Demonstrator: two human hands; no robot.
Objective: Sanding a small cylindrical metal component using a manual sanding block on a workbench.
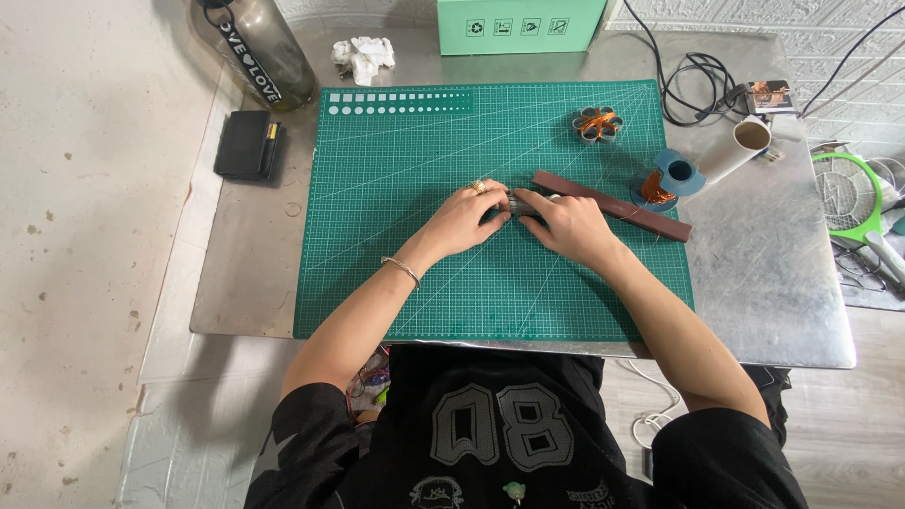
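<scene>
My left hand [465, 219] and my right hand [568, 224] meet at the middle of a green cutting mat [396, 283]. Both close their fingers around a small grey metal part [521, 205] held between them just above the mat. Most of that part is hidden by my fingers. A ring sits on my left hand and a bracelet on the left wrist. A long dark red-brown strip [617, 205] lies on the mat just beyond my right hand.
A small copper-wound part [598, 123] rests on the mat's far right. A blue spool of copper wire [671, 178], a cardboard tube [740, 146], black cables [693, 85], a dark bottle [262, 52], crumpled tissue [363, 55], a black case [245, 143] and a green box [518, 24] stand around the metal table [773, 273].
</scene>
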